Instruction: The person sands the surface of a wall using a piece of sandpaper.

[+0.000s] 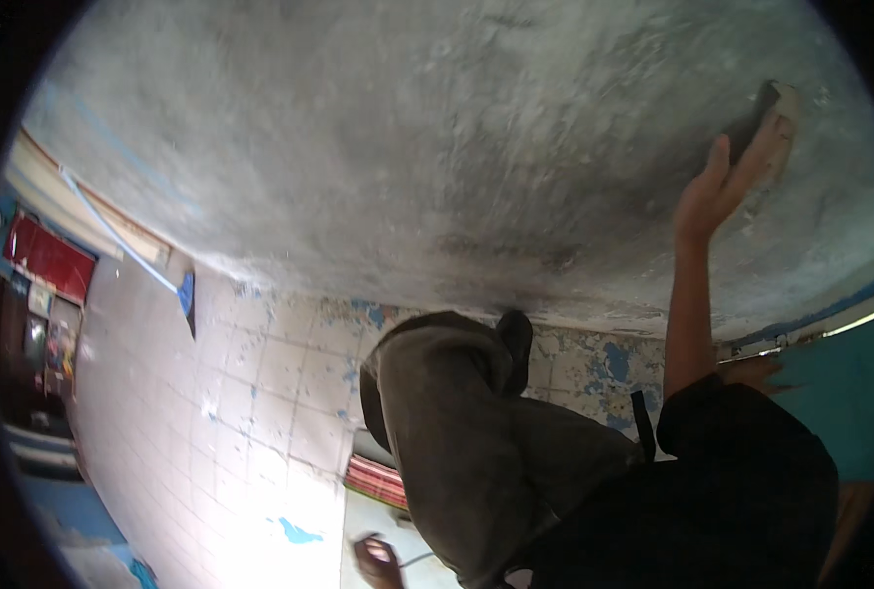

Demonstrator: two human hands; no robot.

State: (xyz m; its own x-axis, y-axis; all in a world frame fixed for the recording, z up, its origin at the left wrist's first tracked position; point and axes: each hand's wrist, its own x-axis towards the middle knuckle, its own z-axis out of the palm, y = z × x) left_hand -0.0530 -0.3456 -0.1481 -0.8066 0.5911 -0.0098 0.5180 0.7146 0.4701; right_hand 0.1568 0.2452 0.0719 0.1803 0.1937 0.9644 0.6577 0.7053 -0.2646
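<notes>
My right hand reaches up to a grey, worn plastered wall. Its fingers lie flat over a small pale piece, whose kind I cannot make out, pressed against the wall; the thumb stands apart. Down at the lower edge, my left hand is blurred, with its fingers curled. Whether anything is inside it cannot be told. A thin dark cord or stick shows beside that hand. My bent leg in grey-brown trousers and a dark shoe are close to the wall's foot.
Pale floor tiles carry paint flakes and blue patches. A blue broom or squeegee leans at the left by its long handle. Red striped fabric lies by my leg. A teal surface is at the right; a red panel stands far left.
</notes>
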